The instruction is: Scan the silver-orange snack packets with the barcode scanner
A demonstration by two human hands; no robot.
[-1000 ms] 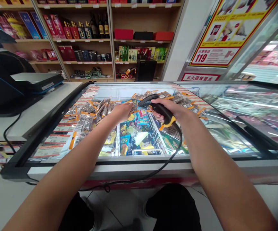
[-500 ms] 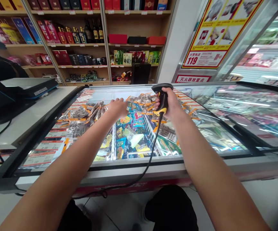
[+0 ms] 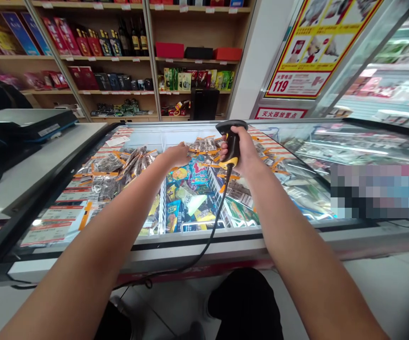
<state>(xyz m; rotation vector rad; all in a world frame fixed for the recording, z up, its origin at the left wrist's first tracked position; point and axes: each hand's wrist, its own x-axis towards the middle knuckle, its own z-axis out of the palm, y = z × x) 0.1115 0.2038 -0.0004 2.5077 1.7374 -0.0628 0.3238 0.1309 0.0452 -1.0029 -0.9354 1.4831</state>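
**Scanner up over the freezer lid, packets not yet lifted**

We grip the barcode scanner [image 3: 231, 140] in our right hand [image 3: 241, 152], fingers wrapped tight round its black and yellow handle, head raised upright over the far half of the chest freezer [image 3: 204, 238]. Its black cable [image 3: 209, 236] runs down from the handle, over the freezer's front rim and towards the floor. Our left hand [image 3: 176, 155] lies knuckles-up on the snack packets [image 3: 126, 163] spread across the glass lid; the fingers curl down onto a packet, but we cannot tell whether they have closed on it or merely rest there.

As we judge it, the work is at an early point: the scanner is in hand, yet its head points away from the packets, and none is held up to it. Most of the spread looks untouched, so picking and scanning are largely left.

Counting: one scanner, one cable, two hands of ours. The packets with orange headers are too many and too overlapped to count, a few dozen at a guess. Under the glass sit wrapped frozen treats [image 3: 186, 198] in white wire baskets, also uncountable. A dark till unit [image 3: 20, 123] sits on the white counter [image 3: 30, 170] to our left, one only
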